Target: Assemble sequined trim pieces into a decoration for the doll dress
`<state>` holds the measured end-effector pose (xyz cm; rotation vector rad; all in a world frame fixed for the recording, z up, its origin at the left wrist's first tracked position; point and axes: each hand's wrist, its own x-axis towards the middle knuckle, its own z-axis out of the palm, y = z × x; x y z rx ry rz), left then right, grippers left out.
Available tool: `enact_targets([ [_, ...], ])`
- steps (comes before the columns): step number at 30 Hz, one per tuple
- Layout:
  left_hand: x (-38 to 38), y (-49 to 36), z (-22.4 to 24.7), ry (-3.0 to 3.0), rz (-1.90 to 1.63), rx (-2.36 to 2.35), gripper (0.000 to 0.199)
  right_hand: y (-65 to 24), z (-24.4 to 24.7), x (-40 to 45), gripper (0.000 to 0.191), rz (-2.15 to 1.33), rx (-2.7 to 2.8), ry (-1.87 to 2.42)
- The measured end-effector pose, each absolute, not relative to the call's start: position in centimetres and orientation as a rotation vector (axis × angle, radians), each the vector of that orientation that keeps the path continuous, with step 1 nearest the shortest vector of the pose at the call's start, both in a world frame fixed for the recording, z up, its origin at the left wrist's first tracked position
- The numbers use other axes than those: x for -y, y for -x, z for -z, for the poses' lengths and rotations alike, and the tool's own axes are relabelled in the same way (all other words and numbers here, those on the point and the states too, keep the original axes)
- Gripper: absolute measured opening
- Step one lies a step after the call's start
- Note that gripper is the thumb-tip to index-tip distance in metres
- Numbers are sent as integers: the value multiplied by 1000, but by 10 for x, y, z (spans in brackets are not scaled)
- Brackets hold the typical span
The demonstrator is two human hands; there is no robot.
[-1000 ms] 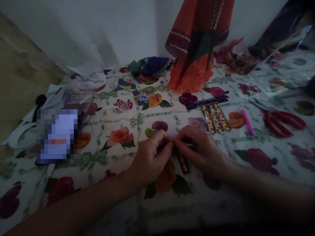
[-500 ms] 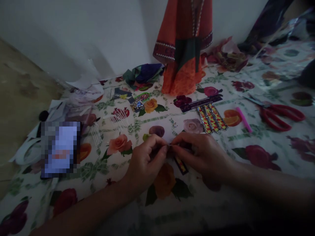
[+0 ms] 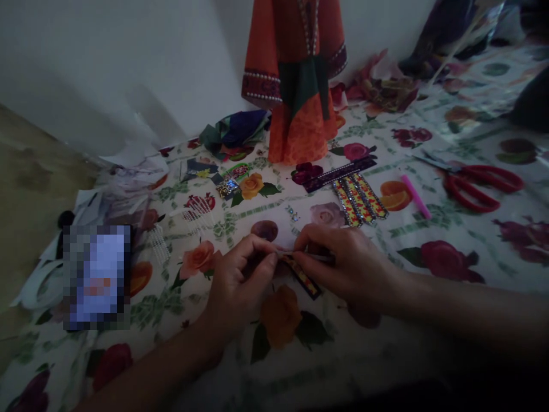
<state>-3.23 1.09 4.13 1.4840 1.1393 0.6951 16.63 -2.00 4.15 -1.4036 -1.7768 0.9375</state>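
Observation:
My left hand [image 3: 242, 280] pinches one end of a thin pale strip [image 3: 284, 252] between thumb and forefinger. My right hand [image 3: 349, 263] grips the same strip a short way along, its fingertips closed. Part of the strip shows past the right fingers. Just below the fingertips is a short ribbon piece [image 3: 305, 278] with a dark border and a yellow and red pattern; whether it lies on the cloth or touches the left fingers I cannot tell. Beyond the right hand lie several similar patterned trim strips [image 3: 358, 200] side by side.
Red-handled scissors [image 3: 474, 183] and a pink stick [image 3: 416, 196] lie right. An orange and green dress [image 3: 295, 109] stands at the back, by a dark trim band [image 3: 341, 173]. Bead strings [image 3: 199, 214] and a phone [image 3: 100, 274] are left on the floral tablecloth [image 3: 171, 366].
The fingertips have drawn slightly apart, so more of the pale strip shows between and beyond them. More of the ribbon piece is visible. The whole view has shifted a little.

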Motion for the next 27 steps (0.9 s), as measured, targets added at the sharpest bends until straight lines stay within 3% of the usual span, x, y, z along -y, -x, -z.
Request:
enact_targets([
  [27, -13, 32, -41, -1398, -664, -1102, 6, -167, -37, 17, 9, -901, 1802, 1402],
])
